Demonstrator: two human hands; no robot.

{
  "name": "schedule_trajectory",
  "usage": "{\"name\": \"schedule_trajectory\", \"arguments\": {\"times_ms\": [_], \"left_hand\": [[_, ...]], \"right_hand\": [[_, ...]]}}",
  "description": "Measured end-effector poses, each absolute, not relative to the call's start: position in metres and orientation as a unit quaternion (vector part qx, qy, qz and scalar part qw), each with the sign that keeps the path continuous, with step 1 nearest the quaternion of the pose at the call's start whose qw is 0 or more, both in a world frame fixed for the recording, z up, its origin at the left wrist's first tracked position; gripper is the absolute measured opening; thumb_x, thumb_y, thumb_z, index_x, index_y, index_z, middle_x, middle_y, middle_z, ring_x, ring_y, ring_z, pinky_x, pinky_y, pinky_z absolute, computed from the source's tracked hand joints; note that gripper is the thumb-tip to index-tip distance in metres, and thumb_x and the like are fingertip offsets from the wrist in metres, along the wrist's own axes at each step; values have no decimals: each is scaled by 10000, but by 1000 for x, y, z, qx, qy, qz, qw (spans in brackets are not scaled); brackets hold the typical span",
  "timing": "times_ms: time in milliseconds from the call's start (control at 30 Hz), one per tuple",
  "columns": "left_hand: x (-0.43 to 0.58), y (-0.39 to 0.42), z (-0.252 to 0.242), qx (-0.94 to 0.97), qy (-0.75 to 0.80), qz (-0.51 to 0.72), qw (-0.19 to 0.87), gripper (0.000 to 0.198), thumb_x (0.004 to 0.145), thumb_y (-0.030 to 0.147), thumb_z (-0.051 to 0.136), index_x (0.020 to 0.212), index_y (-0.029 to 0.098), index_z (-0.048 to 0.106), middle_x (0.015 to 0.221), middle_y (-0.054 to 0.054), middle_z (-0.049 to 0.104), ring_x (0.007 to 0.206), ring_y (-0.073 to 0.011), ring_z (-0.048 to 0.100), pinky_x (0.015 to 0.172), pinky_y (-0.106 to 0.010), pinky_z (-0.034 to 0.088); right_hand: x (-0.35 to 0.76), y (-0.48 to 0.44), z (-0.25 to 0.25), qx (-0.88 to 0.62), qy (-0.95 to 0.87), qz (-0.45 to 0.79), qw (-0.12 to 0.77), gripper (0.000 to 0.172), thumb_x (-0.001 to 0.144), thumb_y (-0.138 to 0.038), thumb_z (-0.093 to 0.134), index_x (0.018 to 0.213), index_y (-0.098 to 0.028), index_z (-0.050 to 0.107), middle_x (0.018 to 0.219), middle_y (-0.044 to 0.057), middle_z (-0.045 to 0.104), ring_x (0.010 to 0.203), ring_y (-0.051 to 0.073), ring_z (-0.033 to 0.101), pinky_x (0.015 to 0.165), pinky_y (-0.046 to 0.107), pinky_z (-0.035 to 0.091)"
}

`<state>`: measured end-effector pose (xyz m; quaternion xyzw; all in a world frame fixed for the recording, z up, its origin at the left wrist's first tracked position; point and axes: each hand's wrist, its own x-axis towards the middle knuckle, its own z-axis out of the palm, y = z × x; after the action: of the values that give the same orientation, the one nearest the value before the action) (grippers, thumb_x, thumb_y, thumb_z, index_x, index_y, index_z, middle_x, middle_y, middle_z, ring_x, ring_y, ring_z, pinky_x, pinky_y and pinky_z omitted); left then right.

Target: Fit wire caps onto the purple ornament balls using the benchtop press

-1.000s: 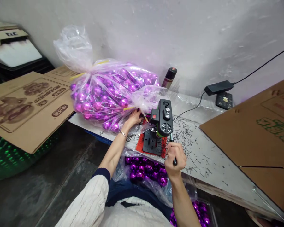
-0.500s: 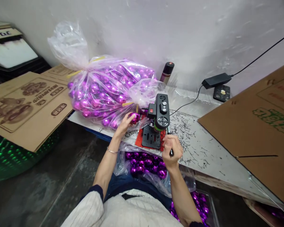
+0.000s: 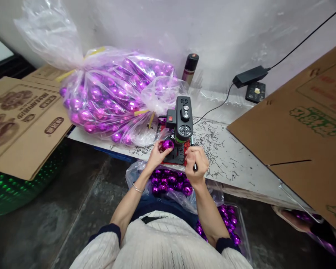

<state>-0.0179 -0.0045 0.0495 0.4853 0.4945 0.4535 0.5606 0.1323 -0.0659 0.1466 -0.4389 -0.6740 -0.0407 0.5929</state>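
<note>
Ball [image 3: 168, 144] between fingers [image 3: 157, 144] and thumb [image 3: 167, 151], left hand [image 3: 156, 156]

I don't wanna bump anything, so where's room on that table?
On the right, the table looks mostly bare between black bits and cardboard. It's crowded by the ball bag, black machine, left hand and right hand.

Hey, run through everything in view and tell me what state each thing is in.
Left hand: holding a purple ball
Right hand: closed around the black handle
Black machine: standing upright, on or off unclear
Clear bagging: gathered with yellow ties, filled with purple balls
Lap bag: more balls inside
Dark-capped can: upright
Power adapter: wired at both ends
Tabletop: strewn with black bits
</note>
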Motion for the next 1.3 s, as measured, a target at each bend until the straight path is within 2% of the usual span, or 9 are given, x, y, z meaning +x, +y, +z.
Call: {"name": "schedule_trajectory", "arguments": {"times_ms": [100, 233, 400, 600, 1000, 1200, 1300], "left_hand": [[-12, -5, 47, 590, 513, 420, 460, 609, 771, 387, 881, 1281, 194, 610, 1132, -87, 749, 1008, -248, 723, 961, -403, 565], [-11, -10, 46, 698, 503, 397, 321, 571, 811, 370, 855, 1297, 186, 617, 1226, -125, 723, 1142, -295, 682, 1021, -451, 540], [-2, -14, 35, 730, 494, 409, 236, 555, 857, 419, 815, 1316, 193, 600, 1220, -121, 713, 1144, -288, 668, 1002, -446, 541], [7, -8, 17, 723, 488, 433, 227, 629, 864, 513, 795, 1366, 189, 599, 1229, -127, 711, 1149, -285, 667, 1019, -439, 521], [3, -10, 15, 720, 493, 421, 248, 698, 823, 523, 835, 1393, 194, 603, 1224, -122, 707, 1131, -279, 668, 1005, -428, 537], [5, -10, 15, 713, 503, 413, 261, 693, 816, 500, 850, 1398, 215, 605, 1226, -118, 706, 1151, -284, 668, 1034, -447, 528], [5, -11, 15, 713, 505, 406, 266, 694, 813, 498, 854, 1397, 215, 606, 1227, -119, 705, 1150, -287, 670, 1032, -452, 528]], "right_hand": [[133, -67, 146, -438, -682, -36, 585, 266, 979, -86, 464, 760, -228, 513, 734, -4, 586, 696, 134, 576, 644, 289, 447], [134, -68, 145, -437, -683, -37, 584, 265, 982, -88, 456, 764, -228, 512, 741, 2, 592, 691, 132, 576, 636, 291, 455], [136, -68, 144, -439, -685, -35, 580, 259, 982, -94, 457, 769, -227, 519, 755, 11, 608, 699, 132, 591, 630, 291, 466], [136, -69, 146, -441, -686, -38, 578, 252, 976, -82, 455, 780, -228, 518, 751, 8, 602, 703, 131, 595, 630, 285, 475], [138, -66, 112, -424, -681, -46, 595, 234, 1005, -170, 429, 806, -225, 537, 801, 22, 614, 688, 139, 588, 605, 291, 478], [135, -63, 94, -429, -653, -60, 621, 271, 1038, -244, 406, 793, -232, 521, 787, 16, 615, 692, 150, 582, 726, 352, 503], [135, -62, 89, -428, -653, -58, 623, 277, 1045, -265, 397, 797, -236, 515, 784, 12, 608, 689, 151, 580, 731, 361, 497]]}}
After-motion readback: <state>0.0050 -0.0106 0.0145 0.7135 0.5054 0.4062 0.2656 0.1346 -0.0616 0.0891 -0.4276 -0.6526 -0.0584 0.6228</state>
